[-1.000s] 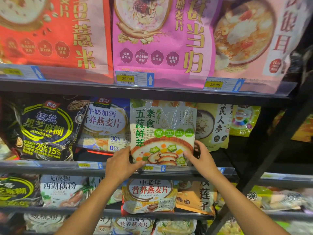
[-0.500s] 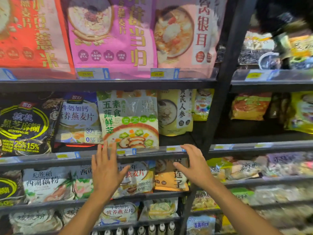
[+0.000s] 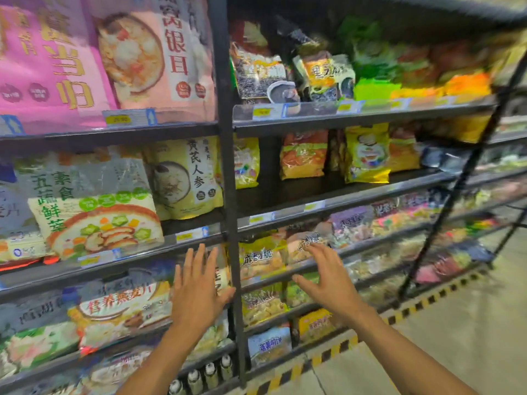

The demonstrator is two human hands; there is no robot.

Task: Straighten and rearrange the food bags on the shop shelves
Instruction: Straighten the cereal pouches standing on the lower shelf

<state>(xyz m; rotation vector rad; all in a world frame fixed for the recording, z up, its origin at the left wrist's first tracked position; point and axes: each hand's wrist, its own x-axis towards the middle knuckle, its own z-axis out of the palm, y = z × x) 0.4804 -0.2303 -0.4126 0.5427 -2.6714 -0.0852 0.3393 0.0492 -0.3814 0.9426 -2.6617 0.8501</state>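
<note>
Nearest the camera, both forearms reach up from the bottom edge of the view, and both hands are spread open and hold nothing: the left hand point(image 3: 199, 289) hovers with fingers fanned in front of the lower shelf just left of the black upright post point(image 3: 228, 195), and the right hand point(image 3: 328, 277) hangs loosely open just right of that post, in front of the small snack packets point(image 3: 261, 259). A second ago the two hands were clasped on the sides of the green-and-white vegetable oatmeal bag point(image 3: 94, 212), pushing it square on its shelf; they have since let go and dropped, and the view has swung to the right. That bag now stands upright at the front edge of the middle shelf point(image 3: 171, 246), facing out, with the yellow ginseng oatmeal bag point(image 3: 185, 178) just beside it on the right, set a little further back. This suggests that bag is finished and attention is passing to the next bay. Beyond the post, the right-hand shelves carry orange and yellow snack bags point(image 3: 366, 153) with gaps between them and bare shelf in front, so they look like likely candidates for pulling forward. Further up and back, the pink cereal bags point(image 3: 154, 58) fill the top left shelf, and the far right rows are too blurred to read.
</note>
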